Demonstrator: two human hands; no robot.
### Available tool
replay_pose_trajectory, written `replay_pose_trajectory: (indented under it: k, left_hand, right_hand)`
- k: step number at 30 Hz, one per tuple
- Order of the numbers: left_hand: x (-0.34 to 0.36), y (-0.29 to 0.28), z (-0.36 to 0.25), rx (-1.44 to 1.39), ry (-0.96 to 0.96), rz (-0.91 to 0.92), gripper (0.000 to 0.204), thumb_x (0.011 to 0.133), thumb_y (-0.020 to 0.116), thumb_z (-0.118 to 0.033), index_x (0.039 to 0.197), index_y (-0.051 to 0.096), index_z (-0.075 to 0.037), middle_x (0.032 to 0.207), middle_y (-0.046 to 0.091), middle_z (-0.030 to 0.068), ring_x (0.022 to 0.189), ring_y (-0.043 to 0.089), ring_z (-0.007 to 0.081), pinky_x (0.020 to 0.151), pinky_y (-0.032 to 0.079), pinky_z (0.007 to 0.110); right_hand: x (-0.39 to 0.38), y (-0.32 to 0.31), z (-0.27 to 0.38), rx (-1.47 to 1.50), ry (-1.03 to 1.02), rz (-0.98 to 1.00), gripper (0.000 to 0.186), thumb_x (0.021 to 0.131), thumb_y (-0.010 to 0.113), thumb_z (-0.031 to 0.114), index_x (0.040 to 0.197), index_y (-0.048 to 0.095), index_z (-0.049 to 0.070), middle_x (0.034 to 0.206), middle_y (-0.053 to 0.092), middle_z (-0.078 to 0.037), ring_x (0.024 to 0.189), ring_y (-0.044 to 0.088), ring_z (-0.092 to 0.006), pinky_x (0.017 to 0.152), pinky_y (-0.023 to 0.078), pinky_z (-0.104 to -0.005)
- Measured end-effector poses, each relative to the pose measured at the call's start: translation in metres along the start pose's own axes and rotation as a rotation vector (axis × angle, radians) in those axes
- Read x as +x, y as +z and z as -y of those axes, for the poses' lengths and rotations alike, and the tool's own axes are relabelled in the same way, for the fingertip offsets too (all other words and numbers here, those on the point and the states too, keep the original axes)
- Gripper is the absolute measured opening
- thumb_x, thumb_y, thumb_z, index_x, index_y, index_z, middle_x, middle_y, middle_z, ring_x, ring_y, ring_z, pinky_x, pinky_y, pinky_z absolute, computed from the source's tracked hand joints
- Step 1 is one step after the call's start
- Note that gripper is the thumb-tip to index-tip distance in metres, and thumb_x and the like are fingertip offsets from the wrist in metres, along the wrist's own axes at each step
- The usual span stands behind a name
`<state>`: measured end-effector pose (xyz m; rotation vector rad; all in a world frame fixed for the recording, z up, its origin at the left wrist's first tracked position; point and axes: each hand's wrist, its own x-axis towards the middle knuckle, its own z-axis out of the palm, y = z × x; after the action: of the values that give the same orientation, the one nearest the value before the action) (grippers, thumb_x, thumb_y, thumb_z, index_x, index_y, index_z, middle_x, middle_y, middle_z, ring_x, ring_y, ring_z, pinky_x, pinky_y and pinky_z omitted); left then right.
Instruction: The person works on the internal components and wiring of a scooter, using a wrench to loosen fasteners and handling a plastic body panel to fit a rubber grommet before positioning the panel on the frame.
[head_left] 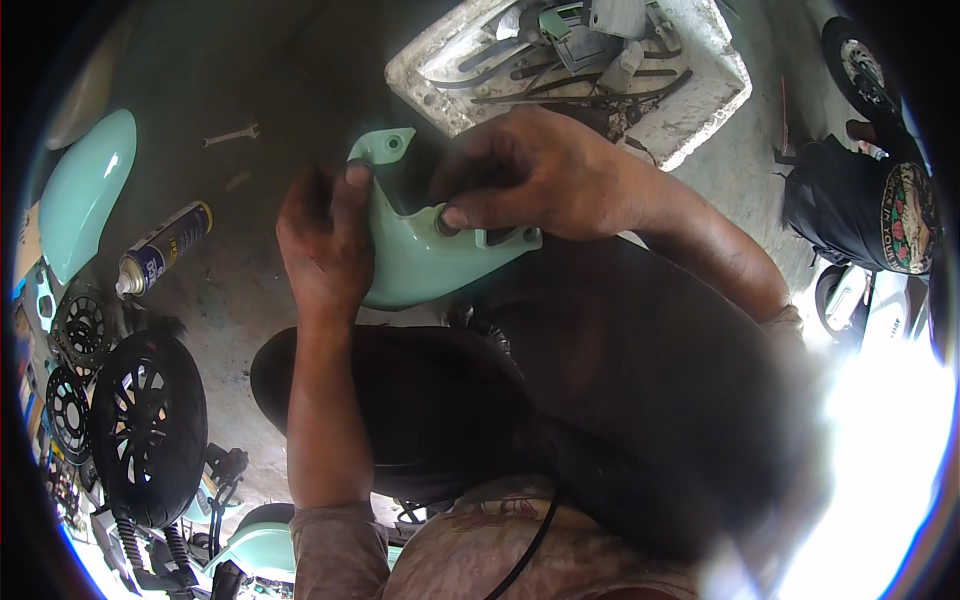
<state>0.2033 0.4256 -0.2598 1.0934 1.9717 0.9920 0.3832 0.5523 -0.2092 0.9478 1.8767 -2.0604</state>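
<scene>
A faded grey-brown fabric shirt (455, 560), lower centre, bears a thin black cord (533, 545). Black cloth trousers (420, 405) span the middle.

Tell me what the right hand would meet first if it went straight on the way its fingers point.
The mint-green panel: the right hand points left, and its thumb appears to be touching it. Beyond that lies the left hand, though depth is hard to judge.
</scene>
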Motion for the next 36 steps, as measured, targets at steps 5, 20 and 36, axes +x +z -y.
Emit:
replay_pose_trajectory:
  k: [5,20,36]
  left_hand:
    - [0.002,0.004,-0.003,0.053,-0.050,0.032,0.053,0.090,0.052,-0.046,0.074,0.048,0.004,0.062,0.046,0.0142,0.058,0.040,0.0238,0.057,0.036,0.038]
    - [0.002,0.019,-0.005,0.180,-0.153,0.047,0.044,0.095,0.046,-0.036,0.084,0.053,0.006,0.066,0.047,0.0150,0.061,0.041,0.0241,0.060,0.036,0.039]
    - [0.014,0.014,0.010,0.174,-0.323,0.113,0.059,0.095,0.042,-0.049,0.113,0.056,0.005,0.104,0.054,0.0267,0.096,0.053,0.0351,0.088,0.039,0.042]
  right_hand:
    - [-0.007,0.001,0.004,-0.170,-0.077,-0.092,0.034,0.078,0.066,0.024,0.099,0.065,-0.002,0.086,0.068,-0.016,0.083,0.066,-0.0240,0.076,0.051,-0.0338]
    - [-0.011,0.004,-0.024,-0.224,-0.286,-0.209,0.023,0.078,0.063,0.020,0.093,0.061,0.002,0.083,0.066,-0.016,0.082,0.065,-0.0323,0.075,0.050,-0.0400]
    - [-0.002,-0.033,-0.168,-0.622,-0.172,-0.635,0.028,0.083,0.060,0.019,0.106,0.057,0.003,0.095,0.066,-0.015,0.091,0.065,-0.0270,0.077,0.052,-0.0402]
